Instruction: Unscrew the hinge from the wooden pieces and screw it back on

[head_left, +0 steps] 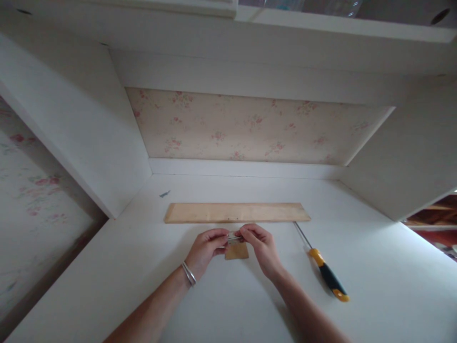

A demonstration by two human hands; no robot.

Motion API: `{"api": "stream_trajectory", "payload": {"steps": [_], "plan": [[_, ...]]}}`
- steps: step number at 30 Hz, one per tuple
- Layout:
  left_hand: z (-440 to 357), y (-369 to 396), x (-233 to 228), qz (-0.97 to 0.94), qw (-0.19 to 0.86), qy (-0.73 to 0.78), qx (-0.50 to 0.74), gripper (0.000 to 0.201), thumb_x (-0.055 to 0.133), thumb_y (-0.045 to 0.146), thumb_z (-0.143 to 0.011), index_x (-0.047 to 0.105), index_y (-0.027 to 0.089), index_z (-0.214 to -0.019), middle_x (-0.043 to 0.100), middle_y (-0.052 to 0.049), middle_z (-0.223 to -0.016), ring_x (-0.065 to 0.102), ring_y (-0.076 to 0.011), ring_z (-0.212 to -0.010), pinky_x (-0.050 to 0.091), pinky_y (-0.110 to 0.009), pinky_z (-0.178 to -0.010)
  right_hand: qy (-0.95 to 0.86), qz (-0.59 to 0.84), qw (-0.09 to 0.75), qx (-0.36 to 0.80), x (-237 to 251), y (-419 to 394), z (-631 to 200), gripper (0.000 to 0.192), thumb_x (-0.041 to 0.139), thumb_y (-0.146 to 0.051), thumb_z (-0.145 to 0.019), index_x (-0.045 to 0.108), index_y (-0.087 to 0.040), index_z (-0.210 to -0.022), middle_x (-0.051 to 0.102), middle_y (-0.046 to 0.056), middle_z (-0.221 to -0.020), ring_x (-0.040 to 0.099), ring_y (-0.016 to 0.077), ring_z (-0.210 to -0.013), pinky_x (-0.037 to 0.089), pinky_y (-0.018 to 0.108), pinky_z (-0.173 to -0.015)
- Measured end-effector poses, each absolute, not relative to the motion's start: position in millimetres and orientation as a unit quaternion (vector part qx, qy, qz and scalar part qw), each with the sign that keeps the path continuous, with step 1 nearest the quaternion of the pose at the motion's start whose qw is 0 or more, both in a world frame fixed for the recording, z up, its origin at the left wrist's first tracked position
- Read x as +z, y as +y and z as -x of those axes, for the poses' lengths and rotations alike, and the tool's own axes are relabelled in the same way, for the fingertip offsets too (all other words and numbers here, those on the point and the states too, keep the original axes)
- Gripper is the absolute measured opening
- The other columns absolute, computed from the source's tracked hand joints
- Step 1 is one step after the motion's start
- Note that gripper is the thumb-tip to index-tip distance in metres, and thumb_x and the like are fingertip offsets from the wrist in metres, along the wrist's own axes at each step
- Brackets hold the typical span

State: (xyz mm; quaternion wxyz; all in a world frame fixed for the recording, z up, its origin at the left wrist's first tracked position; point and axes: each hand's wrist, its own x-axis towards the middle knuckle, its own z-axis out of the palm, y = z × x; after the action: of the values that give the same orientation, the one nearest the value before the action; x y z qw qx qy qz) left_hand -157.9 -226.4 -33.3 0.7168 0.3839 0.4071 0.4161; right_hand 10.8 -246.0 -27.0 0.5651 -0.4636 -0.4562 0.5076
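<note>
Between the fingertips of both hands is a small silvery metal piece (234,237), flat and hinge-like, though too small to make out fully. My left hand (209,247) pinches its left end, and my right hand (260,245) pinches its right end. Just below the metal piece shows a small tan wooden block (236,251); whether the two are joined I cannot tell. Beyond my fingers a long pale wooden board (203,213) lies flat, with small dark holes near the middle of its front edge.
A screwdriver (326,272) with a yellow and black handle lies to the right, its tip by the board's front edge. A small grey scrap (164,194) is at the back left. White panels (89,109) flank the white surface (178,305); a shelf (171,28) hangs above.
</note>
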Motion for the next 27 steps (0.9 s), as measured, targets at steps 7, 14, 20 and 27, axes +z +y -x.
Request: {"api": "stream_trajectory", "payload": {"steps": [7,14,20,27], "plan": [[157.7,-226.3,-31.7,-0.422,0.685,0.416,0.423,0.033,0.074,0.031,-0.067,0.065,0.013,-0.093,0.068,-0.008,-0.089,0.061,-0.017,-0.082,0.049,-0.027,-0.07,-0.475,0.47,0.559,0.491,-28.2,-247.0,-13.0,0.021,0.064,-0.039,-0.077,0.067,-0.018,-0.08,0.068,0.005,-0.077,0.06,0.0172,-0.075,0.045,0.033,-0.075],[156.8,-224.8,-32.4,-0.42,0.669,0.433,0.434,0.037,0.075,0.031,-0.065,0.06,0.013,-0.092,0.064,-0.001,-0.07,0.056,-0.0104,-0.064,0.044,-0.022,-0.06,-0.461,0.471,0.563,0.499,-26.7,-246.7,-11.9,0.023,0.065,-0.04,-0.076,0.066,-0.017,-0.079,0.068,0.005,-0.078,0.06,0.0169,-0.075,0.047,0.033,-0.074],[158.3,-223.3,-36.3,-0.435,0.655,0.433,0.44,0.033,0.071,0.035,-0.069,0.061,0.013,-0.091,0.063,-0.002,-0.073,0.056,-0.0108,-0.067,0.043,-0.022,-0.061,-0.458,0.479,0.568,0.488,-29.6,-244.2,-13.0,0.022,0.064,-0.039,-0.077,0.066,-0.018,-0.08,0.069,0.006,-0.081,0.062,0.0176,-0.078,0.047,0.034,-0.078],[156.1,-225.5,-35.9,-0.475,0.635,0.432,0.431,0.038,0.073,0.033,-0.066,0.059,0.014,-0.096,0.066,-0.005,-0.084,0.06,-0.0148,-0.077,0.045,-0.024,-0.066,-0.457,0.465,0.581,0.487,-36.3,-242.1,-11.1,0.02,0.07,-0.033,-0.072,0.063,-0.02,-0.085,0.071,0.005,-0.086,0.065,0.018,-0.083,0.049,0.032,-0.079]]}}
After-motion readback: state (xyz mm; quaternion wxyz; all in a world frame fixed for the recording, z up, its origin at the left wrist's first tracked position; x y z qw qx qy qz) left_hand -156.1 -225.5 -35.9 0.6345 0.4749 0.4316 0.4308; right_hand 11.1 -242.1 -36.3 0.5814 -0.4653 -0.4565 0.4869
